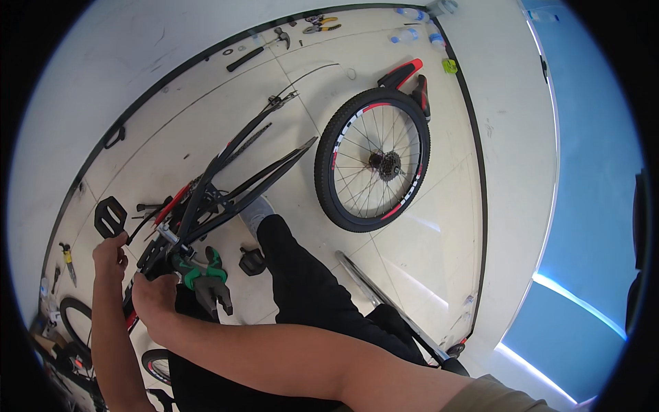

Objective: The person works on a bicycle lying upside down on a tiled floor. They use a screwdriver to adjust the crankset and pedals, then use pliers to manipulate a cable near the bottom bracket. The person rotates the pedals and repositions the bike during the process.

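Note:
A dark bicycle frame (206,185) with red parts stands in front of me, its rear wheel off. At the frame's left side, my left hand (110,255) is closed, fingertips pinched on a thin black cable (141,225). Just right of it, my right hand (155,299) is curled against the frame, its fingertips mostly hidden, so what they grip cannot be made out. A black pedal (110,218) sits just beyond my left hand. Another pedal (252,261) shows beside my leg. Grey-and-green work gloves (206,278) lie by my right wrist.
A loose rear wheel (336,199) with a cassette lies on the tiles to the right, beside red-and-black mudguards (401,73). Along the far wall are a hammer (257,55), pliers (321,27) and water bottles (405,34). A silver tube (364,281) lies right of my leg.

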`<action>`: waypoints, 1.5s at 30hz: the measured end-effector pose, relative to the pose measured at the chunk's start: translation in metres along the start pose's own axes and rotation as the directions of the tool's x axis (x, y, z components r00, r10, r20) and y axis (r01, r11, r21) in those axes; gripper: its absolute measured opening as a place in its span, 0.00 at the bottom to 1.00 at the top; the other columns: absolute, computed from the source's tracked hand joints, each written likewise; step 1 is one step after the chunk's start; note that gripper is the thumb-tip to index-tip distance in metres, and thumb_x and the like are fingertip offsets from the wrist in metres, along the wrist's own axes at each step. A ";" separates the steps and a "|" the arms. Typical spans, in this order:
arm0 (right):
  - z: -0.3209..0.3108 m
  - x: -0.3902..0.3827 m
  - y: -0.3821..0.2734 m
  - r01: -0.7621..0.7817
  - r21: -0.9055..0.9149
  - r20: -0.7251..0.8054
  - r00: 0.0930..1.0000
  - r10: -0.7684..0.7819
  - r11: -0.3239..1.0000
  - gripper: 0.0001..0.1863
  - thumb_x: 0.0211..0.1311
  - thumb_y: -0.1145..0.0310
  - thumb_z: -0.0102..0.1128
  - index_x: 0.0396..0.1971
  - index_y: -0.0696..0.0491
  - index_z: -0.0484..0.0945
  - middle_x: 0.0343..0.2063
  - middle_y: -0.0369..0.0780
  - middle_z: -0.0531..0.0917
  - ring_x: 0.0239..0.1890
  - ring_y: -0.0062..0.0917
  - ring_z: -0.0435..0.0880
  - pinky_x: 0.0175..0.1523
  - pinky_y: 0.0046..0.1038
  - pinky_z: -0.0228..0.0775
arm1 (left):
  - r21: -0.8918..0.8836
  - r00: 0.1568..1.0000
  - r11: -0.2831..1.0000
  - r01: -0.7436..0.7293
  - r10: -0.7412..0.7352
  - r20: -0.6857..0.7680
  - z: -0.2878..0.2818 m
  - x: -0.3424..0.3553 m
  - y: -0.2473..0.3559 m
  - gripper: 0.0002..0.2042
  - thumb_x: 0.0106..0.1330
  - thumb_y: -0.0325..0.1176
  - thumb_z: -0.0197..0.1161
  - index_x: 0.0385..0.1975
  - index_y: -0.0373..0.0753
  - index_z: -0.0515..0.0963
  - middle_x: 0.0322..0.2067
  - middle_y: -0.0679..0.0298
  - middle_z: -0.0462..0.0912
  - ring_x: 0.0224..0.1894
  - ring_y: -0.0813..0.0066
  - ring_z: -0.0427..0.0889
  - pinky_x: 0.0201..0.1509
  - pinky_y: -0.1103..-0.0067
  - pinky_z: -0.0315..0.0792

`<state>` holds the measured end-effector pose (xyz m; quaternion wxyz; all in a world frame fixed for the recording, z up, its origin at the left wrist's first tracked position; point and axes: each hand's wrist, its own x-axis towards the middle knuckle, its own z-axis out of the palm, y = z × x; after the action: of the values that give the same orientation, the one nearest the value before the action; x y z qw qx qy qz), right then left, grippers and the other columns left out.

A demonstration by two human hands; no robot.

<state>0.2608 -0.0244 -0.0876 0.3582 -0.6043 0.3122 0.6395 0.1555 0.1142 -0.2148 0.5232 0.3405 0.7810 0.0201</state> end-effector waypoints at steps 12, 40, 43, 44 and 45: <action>-0.002 -0.001 -0.004 -0.047 0.019 0.060 0.997 0.046 0.999 0.33 0.62 0.60 0.57 0.55 0.70 0.57 0.53 0.58 0.72 0.56 0.43 0.76 0.59 0.38 0.69 | -0.182 0.916 0.957 0.224 -0.144 0.374 -0.021 0.022 -0.008 0.03 0.65 0.28 0.61 0.35 0.41 0.79 0.27 0.75 0.74 0.30 0.84 0.69 0.38 0.78 0.64; -0.002 0.000 -0.006 -0.025 0.022 0.024 0.999 0.024 0.999 0.30 0.61 0.61 0.57 0.53 0.69 0.59 0.51 0.56 0.73 0.54 0.42 0.76 0.59 0.37 0.68 | -0.051 0.955 0.989 -0.139 0.148 0.256 0.005 -0.014 0.012 0.20 0.59 0.19 0.59 0.52 0.36 0.69 0.36 0.58 0.83 0.22 0.82 0.68 0.24 0.82 0.63; -0.003 -0.001 -0.006 -0.030 0.028 0.031 0.999 0.029 0.999 0.30 0.61 0.61 0.57 0.53 0.69 0.59 0.51 0.56 0.74 0.54 0.42 0.76 0.59 0.37 0.68 | -0.001 0.965 0.986 -0.164 0.161 0.209 0.007 -0.013 0.011 0.20 0.58 0.20 0.62 0.51 0.34 0.69 0.33 0.60 0.82 0.21 0.82 0.69 0.24 0.82 0.64; -0.003 -0.001 -0.006 -0.027 0.024 0.032 0.999 0.026 0.999 0.30 0.61 0.61 0.57 0.53 0.69 0.59 0.51 0.56 0.74 0.54 0.42 0.76 0.60 0.37 0.68 | 0.018 0.966 0.984 -0.175 0.168 0.199 0.006 -0.009 0.009 0.21 0.57 0.20 0.64 0.51 0.34 0.69 0.32 0.61 0.82 0.21 0.82 0.69 0.23 0.82 0.64; -0.003 -0.001 -0.006 -0.024 0.022 0.035 0.999 0.023 0.999 0.30 0.62 0.61 0.57 0.53 0.69 0.59 0.51 0.56 0.74 0.54 0.42 0.76 0.60 0.37 0.68 | 0.038 0.966 0.982 -0.187 0.177 0.188 0.007 -0.008 0.009 0.21 0.57 0.20 0.65 0.51 0.33 0.69 0.31 0.62 0.81 0.21 0.82 0.69 0.23 0.82 0.64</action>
<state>0.2679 -0.0238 -0.0864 0.3629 -0.5853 0.3203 0.6504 0.1673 0.1144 -0.2078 0.5794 0.4255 0.6950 0.0146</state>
